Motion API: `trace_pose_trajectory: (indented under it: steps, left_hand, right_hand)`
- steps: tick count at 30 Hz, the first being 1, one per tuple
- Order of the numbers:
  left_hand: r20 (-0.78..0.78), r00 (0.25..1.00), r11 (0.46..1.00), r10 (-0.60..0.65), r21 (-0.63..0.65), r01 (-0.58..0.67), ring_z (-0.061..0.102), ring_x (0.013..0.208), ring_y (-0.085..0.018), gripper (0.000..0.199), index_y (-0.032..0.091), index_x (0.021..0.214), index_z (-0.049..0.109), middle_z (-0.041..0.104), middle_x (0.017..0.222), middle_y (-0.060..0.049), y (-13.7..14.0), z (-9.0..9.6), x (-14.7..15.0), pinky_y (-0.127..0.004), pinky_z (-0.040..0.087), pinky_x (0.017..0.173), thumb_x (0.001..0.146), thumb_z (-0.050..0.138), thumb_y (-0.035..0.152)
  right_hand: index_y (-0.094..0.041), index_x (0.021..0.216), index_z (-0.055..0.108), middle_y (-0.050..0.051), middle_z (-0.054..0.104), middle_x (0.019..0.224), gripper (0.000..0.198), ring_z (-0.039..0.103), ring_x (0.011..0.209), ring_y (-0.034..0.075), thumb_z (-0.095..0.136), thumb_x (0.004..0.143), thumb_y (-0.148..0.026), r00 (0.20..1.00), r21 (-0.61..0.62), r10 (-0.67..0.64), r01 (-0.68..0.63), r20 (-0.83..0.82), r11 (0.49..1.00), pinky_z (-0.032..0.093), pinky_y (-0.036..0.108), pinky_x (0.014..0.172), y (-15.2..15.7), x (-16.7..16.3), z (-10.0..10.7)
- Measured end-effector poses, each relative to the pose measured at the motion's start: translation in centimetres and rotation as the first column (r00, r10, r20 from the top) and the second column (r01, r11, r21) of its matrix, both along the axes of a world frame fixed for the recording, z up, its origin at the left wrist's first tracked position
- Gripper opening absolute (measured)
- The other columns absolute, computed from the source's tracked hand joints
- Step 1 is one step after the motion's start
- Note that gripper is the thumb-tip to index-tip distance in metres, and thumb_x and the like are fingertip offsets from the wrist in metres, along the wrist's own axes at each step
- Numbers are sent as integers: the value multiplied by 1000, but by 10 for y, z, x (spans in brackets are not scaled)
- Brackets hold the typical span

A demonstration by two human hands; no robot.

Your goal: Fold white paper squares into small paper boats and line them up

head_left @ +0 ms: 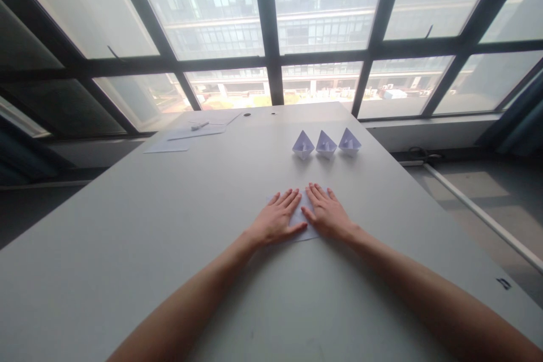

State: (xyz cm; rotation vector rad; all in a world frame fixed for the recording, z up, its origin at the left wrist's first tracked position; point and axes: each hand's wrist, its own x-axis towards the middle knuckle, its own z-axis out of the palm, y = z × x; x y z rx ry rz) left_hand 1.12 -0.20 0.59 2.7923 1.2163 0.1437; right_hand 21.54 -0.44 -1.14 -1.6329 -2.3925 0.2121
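Both palms rest flat on a small sheet of white paper (pixel 300 220) that lies on the white table (pixel 161 237). My left hand (pixel 279 219) covers the sheet's left part, fingers stretched forward and thumb pointing right. On its right part lies my right hand (pixel 326 212), fingers extended and thumb towards the left hand. Between the hands a strip of the paper shows, with its near edge visible; the rest is hidden under them. Beyond the hands stand three folded paper boats in a row: a left boat (pixel 302 146), a middle boat (pixel 326 145) and a right boat (pixel 350 142).
Flat white paper sheets (pixel 173 146) lie at the table's far left, with a small white object (pixel 199 125) on them. Two dark round holes are near the far edge. A dark-framed window (pixel 271 39) stands behind. A black mark (pixel 504 283) is near the right edge.
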Motion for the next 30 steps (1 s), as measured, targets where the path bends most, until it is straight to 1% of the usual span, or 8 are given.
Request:
trace_pose_trajectory:
  steps: [5, 9, 11, 19, 24, 27, 30]
  left_hand:
    - [14, 1000, 1000, -6, -23, 6, 14, 151, -24, 76, 28, 158, 14, 15, 163, -4, -1, 3, 1, -44, 10, 121, 95, 28, 70]
    - [19, 1000, 1000, -4, -28, 4, 14, 151, -23, 75, 32, 158, 9, 16, 163, -2, -1, 3, 2, -44, 11, 121, 96, 31, 68]
    - [17, 1000, 1000, -2, -28, 2, 14, 151, -23, 75, 32, 158, 9, 16, 163, -2, -1, 2, 2, -44, 12, 121, 95, 32, 67]
    - [4, 1000, 1000, 1, -23, -1, 15, 150, -24, 71, 32, 156, 22, 16, 163, -3, 0, 0, 2, -45, 11, 121, 96, 30, 68]
    - [9, 1000, 1000, -4, -15, 4, 14, 151, -25, 71, 31, 156, 21, 15, 164, -2, 0, 0, 2, -44, 11, 121, 96, 32, 67]
    - [5, 1000, 1000, 1, -17, -1, 13, 151, -24, 71, 31, 156, 20, 14, 164, -2, 0, 0, 2, -44, 10, 121, 96, 31, 66]
    - [6, 1000, 1000, 22, -16, -22, 11, 151, -25, 70, 31, 156, 22, 15, 164, -2, 0, 0, 2, -44, 10, 121, 96, 30, 66]
  right_hand:
    - [-9, 154, 26, 12, 22, 161, 71, 16, 150, 23, 29, 98, -52, 1000, -7, -29, 29, 2, 1000, 8, 45, 121, 0, 0, -2]
    - [-9, 154, 26, 12, 22, 161, 70, 16, 150, 22, 30, 98, -50, 999, -6, -33, 33, -2, 999, 7, 44, 121, 1, 1, -1]
    - [-9, 154, 27, 12, 23, 161, 69, 16, 150, 22, 32, 98, -49, 1000, -9, -30, 29, -5, 1000, 7, 43, 121, 1, 2, -1]
    - [-13, 153, 31, 13, 26, 160, 65, 19, 149, 22, 32, 99, -50, 999, 12, -10, 11, -33, 1000, 10, 44, 121, 0, 3, -1]
    - [-15, 154, 29, 12, 25, 160, 65, 18, 149, 23, 34, 99, -48, 1000, 4, 1, -1, -29, 1000, 11, 46, 120, 0, 3, 1]
    - [-14, 155, 27, 11, 26, 160, 64, 17, 149, 22, 34, 99, -46, 999, 41, 25, -23, -39, 999, 9, 45, 121, -1, 3, 3]
    - [-11, 153, 30, 13, 28, 159, 62, 18, 149, 24, 32, 100, -43, 999, 63, -21, 23, -30, 998, 9, 44, 121, -1, 2, 3]
